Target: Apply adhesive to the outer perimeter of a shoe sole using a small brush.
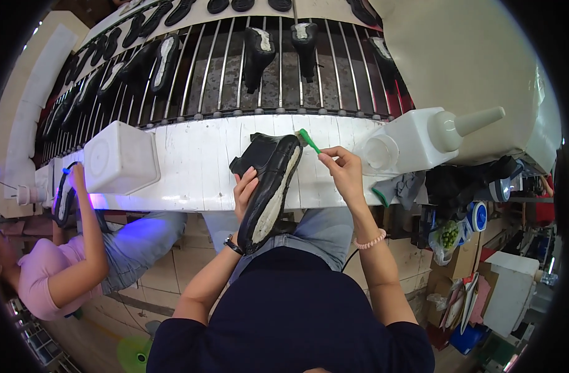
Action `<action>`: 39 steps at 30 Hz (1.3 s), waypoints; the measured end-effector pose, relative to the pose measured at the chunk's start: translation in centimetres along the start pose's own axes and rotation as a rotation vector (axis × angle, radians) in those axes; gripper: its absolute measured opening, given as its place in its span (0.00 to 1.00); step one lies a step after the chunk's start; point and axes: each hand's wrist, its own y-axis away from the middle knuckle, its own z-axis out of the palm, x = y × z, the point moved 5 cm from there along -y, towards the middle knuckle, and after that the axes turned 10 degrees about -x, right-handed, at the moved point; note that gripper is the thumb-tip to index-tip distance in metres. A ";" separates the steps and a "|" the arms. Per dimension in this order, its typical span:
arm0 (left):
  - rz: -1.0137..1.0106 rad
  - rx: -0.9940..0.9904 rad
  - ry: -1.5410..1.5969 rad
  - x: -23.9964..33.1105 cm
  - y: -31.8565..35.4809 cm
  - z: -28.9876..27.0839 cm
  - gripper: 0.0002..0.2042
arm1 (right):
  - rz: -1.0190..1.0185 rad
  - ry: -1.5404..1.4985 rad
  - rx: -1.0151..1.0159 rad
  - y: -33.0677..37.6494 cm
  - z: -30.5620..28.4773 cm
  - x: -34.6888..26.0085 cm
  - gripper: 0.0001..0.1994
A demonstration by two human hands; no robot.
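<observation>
left hand (244,189) gripping a black shoe (269,186) sole-up mid-frame, right hand (342,169) fingers pinching a green brush (309,140) at its toe

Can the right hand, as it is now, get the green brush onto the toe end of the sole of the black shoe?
Probably yes. The right hand holds the green brush right beside the toe end of the black shoe, which the left hand holds sole-up. Nothing lies between bristles and sole.

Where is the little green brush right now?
In the head view, the green brush is in the right hand, its tip at the toe of the black shoe held by the left hand.
</observation>
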 end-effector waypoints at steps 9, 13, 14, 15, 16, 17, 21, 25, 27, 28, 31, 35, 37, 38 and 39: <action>-0.046 -0.006 0.009 0.1 -0.5 0.3 0.32 | 0.055 -0.067 -0.259 3.7 2.1 -1.9 0.05; -0.032 -0.056 -0.060 0.2 -0.5 0.2 0.34 | -0.117 -0.020 -0.256 6.0 3.2 -4.6 0.03; -0.032 -0.055 -0.064 0.4 -0.7 0.0 0.34 | -0.111 0.030 -0.268 6.4 3.3 -5.4 0.04; -0.038 -0.059 -0.055 0.7 -0.9 -0.3 0.34 | -0.112 0.027 -0.272 6.8 3.6 -6.1 0.04; -0.043 -0.063 -0.047 0.9 -1.1 -0.5 0.34 | -0.203 0.079 -0.276 7.3 4.0 -7.3 0.05; -0.042 -0.065 -0.046 1.1 -1.3 -0.6 0.34 | -0.292 0.135 -0.276 7.9 4.2 -8.5 0.06; -0.027 -0.116 -0.039 1.3 -2.0 -0.6 0.32 | -0.338 0.174 -0.458 9.5 4.9 -10.2 0.07; -0.144 -0.271 -0.057 2.7 -4.8 -2.2 0.29 | -0.270 -0.111 -0.417 9.4 3.1 -10.9 0.07; -0.221 -0.380 -0.030 3.2 -5.8 -2.4 0.28 | -0.321 -0.119 -0.240 9.2 1.1 -9.9 0.04; -0.385 -0.336 0.157 2.8 -6.7 -2.8 0.27 | -0.250 -0.273 -0.086 8.9 -0.7 -8.7 0.04; -0.458 -0.332 0.271 2.0 -11.0 -2.6 0.24 | -0.167 -0.483 0.228 9.2 -4.4 -5.9 0.05; -0.594 -0.517 0.208 -3.6 -11.0 2.0 0.36 | -0.156 -0.483 0.332 9.9 -6.4 -4.5 0.05; -0.528 -0.755 -0.003 -5.1 -10.7 2.6 0.44 | -0.177 -0.488 0.345 10.0 -6.8 -3.9 0.05; -0.540 -0.881 -0.126 -4.2 -10.9 2.9 0.54 | -0.171 -0.491 0.386 10.2 -7.6 -3.6 0.05; -0.470 -0.907 -0.164 -3.9 -10.6 2.9 0.61 | -0.171 -0.500 0.417 10.4 -8.2 -3.4 0.05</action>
